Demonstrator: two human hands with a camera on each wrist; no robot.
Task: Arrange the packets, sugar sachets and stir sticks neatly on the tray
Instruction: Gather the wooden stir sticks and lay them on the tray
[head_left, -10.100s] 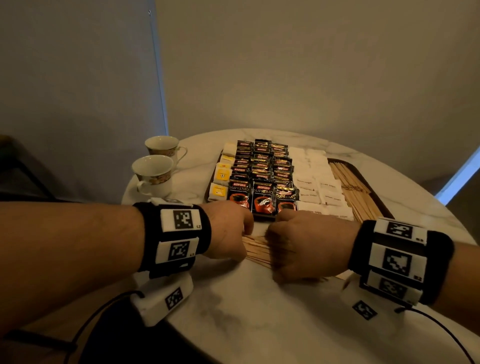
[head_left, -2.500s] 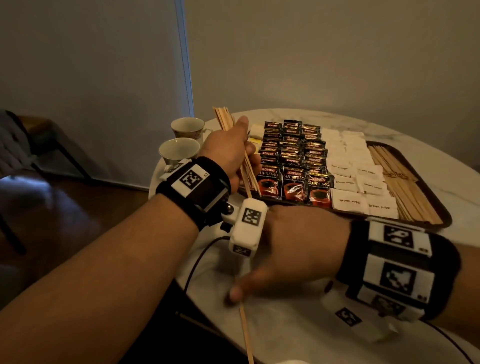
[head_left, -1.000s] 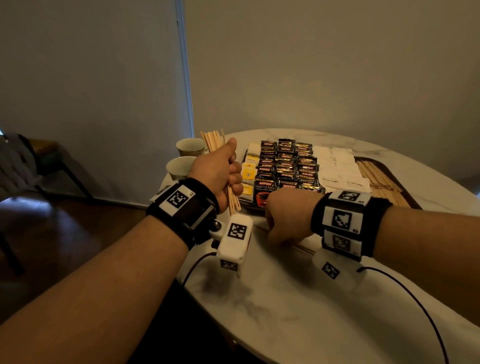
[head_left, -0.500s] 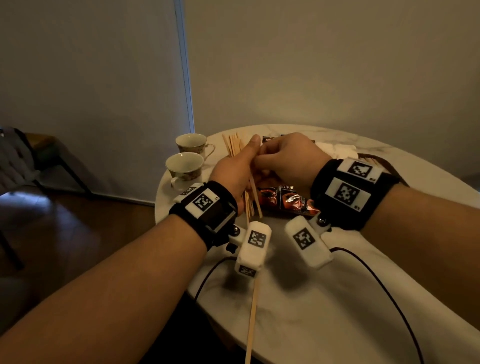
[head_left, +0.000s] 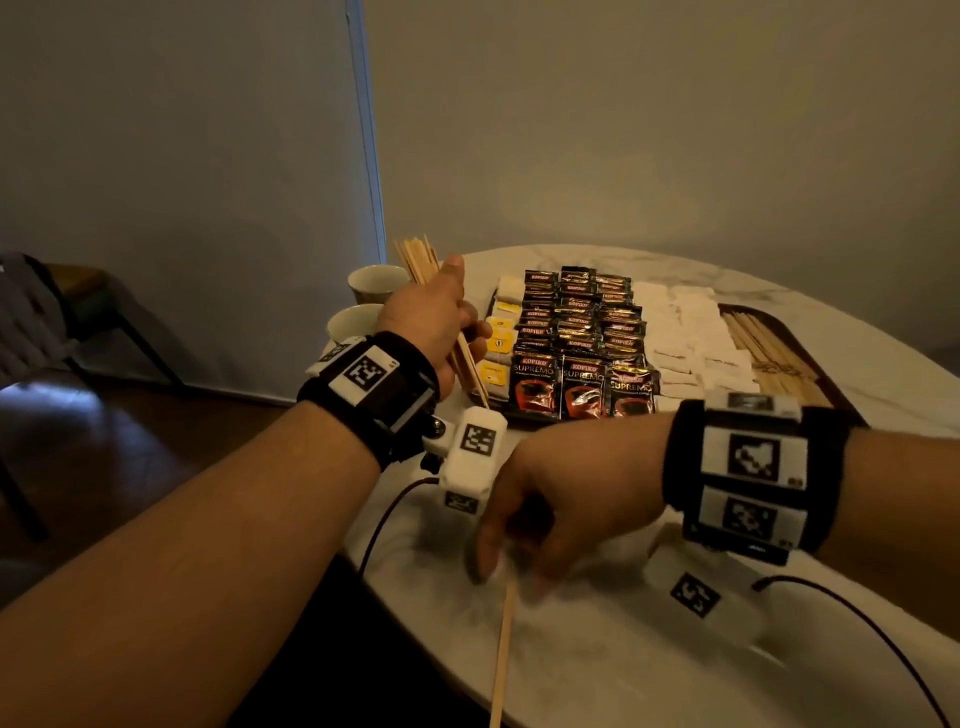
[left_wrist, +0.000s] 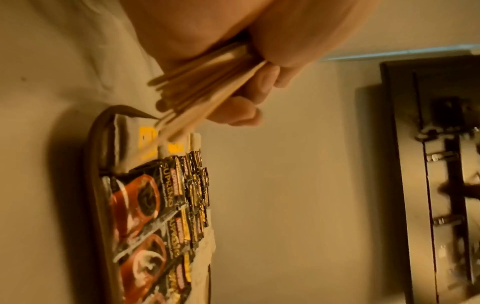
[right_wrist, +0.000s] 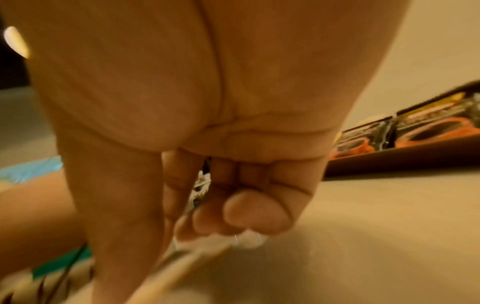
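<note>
My left hand (head_left: 452, 312) grips a bundle of wooden stir sticks (head_left: 415, 260), held upright-tilted over the tray's left end; its curled fingers (left_wrist: 246, 98) wrap the bundle (left_wrist: 202, 82). My right hand (head_left: 509, 571) is low at the table's near edge, with thumb and curled fingers (right_wrist: 254, 211) closing on the far end of a single stir stick (head_left: 503, 654) that overhangs the edge; this part is blurred. The dark tray (head_left: 831, 384) holds rows of coffee packets (head_left: 576, 332), yellow sachets (head_left: 498, 338), white sugar sachets (head_left: 680, 332) and more stir sticks (head_left: 763, 348).
Two cups (head_left: 374, 283) (head_left: 356, 322) stand on the round marble table (head_left: 675, 649) left of the tray, behind my left hand. Cables run from both wrist cameras across the near tabletop. A chair (head_left: 62, 312) stands on the floor at the left.
My right hand has dropped from the bundle in my left hand down to the single stick at the near table edge. The left hand still holds the bundle, shifted slightly left.
</note>
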